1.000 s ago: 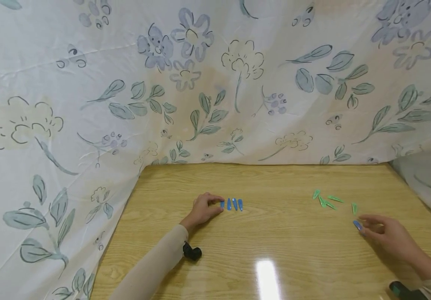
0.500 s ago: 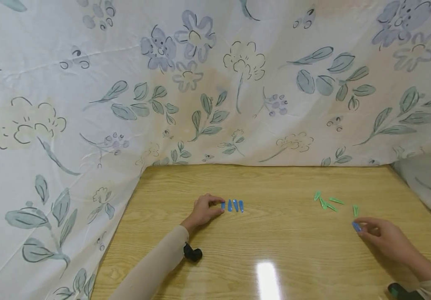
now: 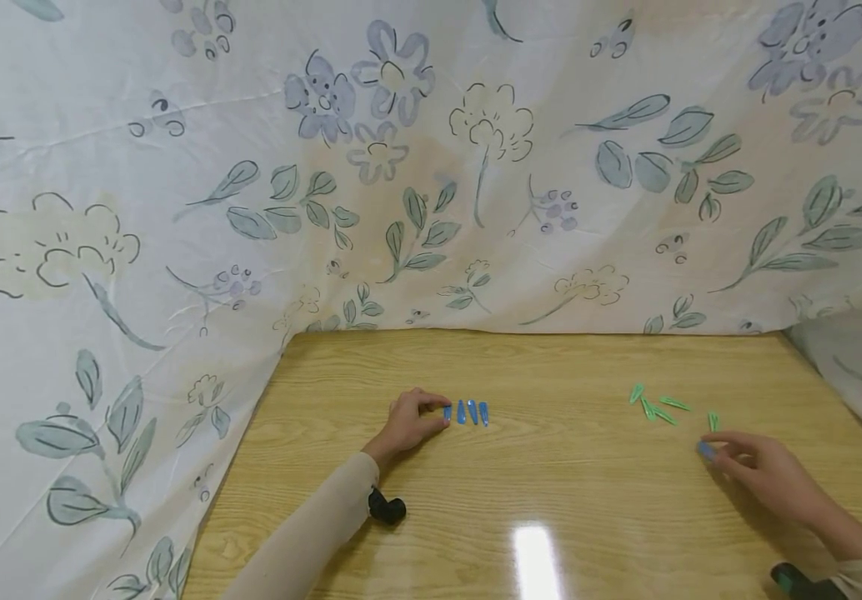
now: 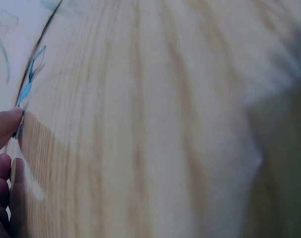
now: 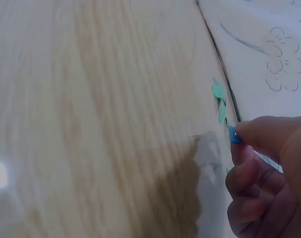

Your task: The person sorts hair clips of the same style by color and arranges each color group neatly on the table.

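Observation:
Blue snap hair clips lie side by side in a short row on the wooden table. My left hand (image 3: 410, 418) is at the row's left end, thumb and index finger pinching the end blue hair clip (image 3: 448, 412) by its two ends. To its right lie the other blue hair clips (image 3: 473, 412). Over on the right, my right hand (image 3: 772, 475) pinches another blue hair clip (image 3: 705, 450) between thumb and index finger; the right wrist view shows this clip (image 5: 233, 134) mostly covered by the fingertips. Just beyond that hand is a green hair clip (image 3: 714, 422).
Several green hair clips (image 3: 649, 408) lie loosely scattered at the right of the wooden table (image 3: 551, 467). A floral cloth (image 3: 431, 250) hangs along the back and left sides. Each wrist carries a black device (image 3: 386, 506).
My right hand has shifted slightly left with its blue hair clip, whose tilt has changed. The left hand stays at the row. The head view has moved a little.

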`<state>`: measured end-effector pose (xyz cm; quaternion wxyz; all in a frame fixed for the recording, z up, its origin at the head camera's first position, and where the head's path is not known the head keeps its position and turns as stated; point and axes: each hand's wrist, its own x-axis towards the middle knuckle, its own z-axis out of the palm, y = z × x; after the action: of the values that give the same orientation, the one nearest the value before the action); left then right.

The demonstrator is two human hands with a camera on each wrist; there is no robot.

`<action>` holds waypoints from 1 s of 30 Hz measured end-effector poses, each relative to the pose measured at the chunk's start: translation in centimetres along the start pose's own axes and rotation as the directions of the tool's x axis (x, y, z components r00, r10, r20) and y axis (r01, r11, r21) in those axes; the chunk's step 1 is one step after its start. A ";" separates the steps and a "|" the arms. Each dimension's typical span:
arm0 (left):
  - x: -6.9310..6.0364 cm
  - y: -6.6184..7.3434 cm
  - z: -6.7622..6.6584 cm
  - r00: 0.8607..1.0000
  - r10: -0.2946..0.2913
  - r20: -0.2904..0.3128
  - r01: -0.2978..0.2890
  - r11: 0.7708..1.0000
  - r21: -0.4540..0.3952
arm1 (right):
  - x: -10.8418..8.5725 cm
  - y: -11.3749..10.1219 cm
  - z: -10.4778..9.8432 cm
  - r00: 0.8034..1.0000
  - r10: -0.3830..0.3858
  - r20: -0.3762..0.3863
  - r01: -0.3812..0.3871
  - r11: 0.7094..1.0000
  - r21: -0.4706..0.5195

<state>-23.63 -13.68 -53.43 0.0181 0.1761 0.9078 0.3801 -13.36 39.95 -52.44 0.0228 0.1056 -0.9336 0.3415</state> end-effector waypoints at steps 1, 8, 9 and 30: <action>0.0 0.0 0.0 1.000 -0.003 -0.001 0.003 1.000 0.001 | 0.1 -0.1 0.1 1.000 -0.008 -0.003 0.008 1.000 0.007; 0.1 -0.1 0.1 1.000 0.000 -0.013 0.000 1.000 0.004 | 1.3 -1.4 1.0 1.000 -0.022 0.000 0.022 0.998 0.059; 0.1 -0.1 0.1 1.000 0.001 -0.012 -0.001 1.000 0.005 | 1.5 -1.6 1.1 1.000 -0.028 -0.004 0.028 0.997 0.067; 0.0 0.1 -0.1 1.000 -0.004 -0.006 0.004 1.000 -0.002 | 4.8 -5.0 4.5 0.985 -0.149 -0.083 0.164 0.962 0.217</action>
<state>-23.64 -13.70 -53.32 0.0162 0.1731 0.9078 0.3816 -16.87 32.43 -52.14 0.0687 0.1697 -0.8768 0.4447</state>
